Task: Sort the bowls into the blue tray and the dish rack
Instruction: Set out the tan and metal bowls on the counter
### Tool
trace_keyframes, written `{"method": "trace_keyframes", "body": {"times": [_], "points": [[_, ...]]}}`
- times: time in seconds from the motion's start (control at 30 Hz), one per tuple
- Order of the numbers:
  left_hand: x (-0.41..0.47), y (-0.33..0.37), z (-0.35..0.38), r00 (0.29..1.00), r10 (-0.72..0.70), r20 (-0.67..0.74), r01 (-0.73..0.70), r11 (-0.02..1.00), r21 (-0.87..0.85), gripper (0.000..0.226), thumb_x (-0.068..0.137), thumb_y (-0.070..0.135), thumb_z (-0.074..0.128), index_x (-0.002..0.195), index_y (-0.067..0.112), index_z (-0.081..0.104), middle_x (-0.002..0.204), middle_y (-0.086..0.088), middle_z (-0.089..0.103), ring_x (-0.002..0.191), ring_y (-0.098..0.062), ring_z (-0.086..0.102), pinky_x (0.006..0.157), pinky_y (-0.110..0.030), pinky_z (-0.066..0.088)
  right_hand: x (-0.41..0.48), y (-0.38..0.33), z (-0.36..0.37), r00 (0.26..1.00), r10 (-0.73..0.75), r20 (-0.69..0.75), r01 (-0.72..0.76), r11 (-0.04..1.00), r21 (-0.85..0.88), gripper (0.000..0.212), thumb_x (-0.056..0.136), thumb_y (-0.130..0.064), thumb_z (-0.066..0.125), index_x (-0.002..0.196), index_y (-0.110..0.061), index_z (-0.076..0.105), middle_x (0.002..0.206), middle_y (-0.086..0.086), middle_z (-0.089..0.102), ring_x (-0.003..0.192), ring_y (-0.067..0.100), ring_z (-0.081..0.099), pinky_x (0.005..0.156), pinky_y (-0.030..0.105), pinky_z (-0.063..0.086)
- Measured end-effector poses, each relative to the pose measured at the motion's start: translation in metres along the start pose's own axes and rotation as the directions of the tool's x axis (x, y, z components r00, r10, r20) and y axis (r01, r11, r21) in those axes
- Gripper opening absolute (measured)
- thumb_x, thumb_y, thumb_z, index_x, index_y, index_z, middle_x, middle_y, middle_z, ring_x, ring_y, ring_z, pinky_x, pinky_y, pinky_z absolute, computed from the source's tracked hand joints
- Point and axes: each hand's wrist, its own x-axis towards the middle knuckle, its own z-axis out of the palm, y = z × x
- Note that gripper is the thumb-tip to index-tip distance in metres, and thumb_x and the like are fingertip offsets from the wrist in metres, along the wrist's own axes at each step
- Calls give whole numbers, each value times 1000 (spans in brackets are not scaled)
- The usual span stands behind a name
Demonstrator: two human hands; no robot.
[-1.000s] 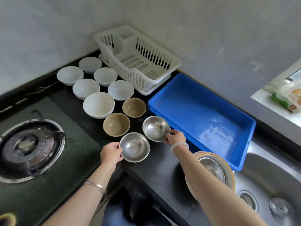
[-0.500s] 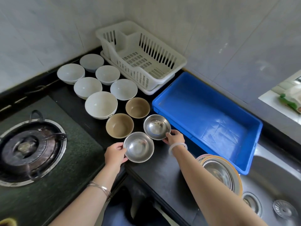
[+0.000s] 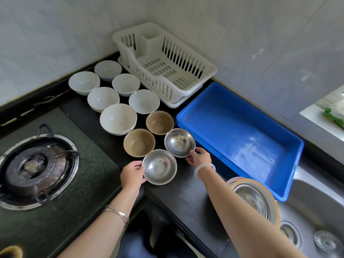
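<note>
Two steel bowls sit on the black counter. My left hand (image 3: 132, 175) grips the near steel bowl (image 3: 159, 166) by its left rim. My right hand (image 3: 200, 157) holds the far steel bowl (image 3: 179, 142) at its lower right rim. Behind them stand two brown bowls (image 3: 139, 142) (image 3: 159, 122) and several white bowls (image 3: 118, 119). The empty blue tray (image 3: 240, 135) lies to the right. The empty white dish rack (image 3: 163, 64) stands in the back corner.
A gas burner (image 3: 35, 168) is set in the counter at the left. A steel sink (image 3: 316, 220) at the right holds a stack of larger bowls and plates (image 3: 255, 198). Tiled walls close in the back.
Both hands have stayed on the two steel bowls. The bowls appear to keep their place beside the brown bowls; only the view has shifted slightly.
</note>
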Motion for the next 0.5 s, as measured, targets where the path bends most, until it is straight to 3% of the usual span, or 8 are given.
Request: {"method": "trace_keyframes", "body": {"times": [0.17,0.3,0.4,0.5], "points": [[0,-2,-5,996,88,-7,-87,987,138,29,88,6,56,116,7,63,110,-9,66,84,-20,62,83,-38,56,-7,-2,-6,999,-4,44,6,999,-39,27,94,-17,52,120,-12,56,99,9,68,77,15,68,63,23,55],[-7,3,-7,982,186,29,-185,930,319,34,90,11,53,123,10,59,122,-7,65,110,-26,60,96,-40,48,-16,-2,-13,998,-25,63,28,998,-57,24,94,-17,51,116,-13,58,93,4,68,78,15,67,69,25,56],[-16,9,-7,965,254,61,-255,872,418,35,92,13,50,125,13,57,125,-3,62,115,-24,57,88,-31,45,-29,-3,-23,993,-84,84,96,983,-158,23,95,-20,49,115,-15,60,91,-1,65,79,15,66,69,24,54],[-27,19,-2,936,337,105,-345,815,466,35,92,12,48,125,15,57,124,-2,63,112,-23,59,87,-31,47,-43,-4,-39,982,-166,90,181,962,-202,22,95,-23,48,112,-18,61,93,-3,66,79,11,64,64,19,50]]}}
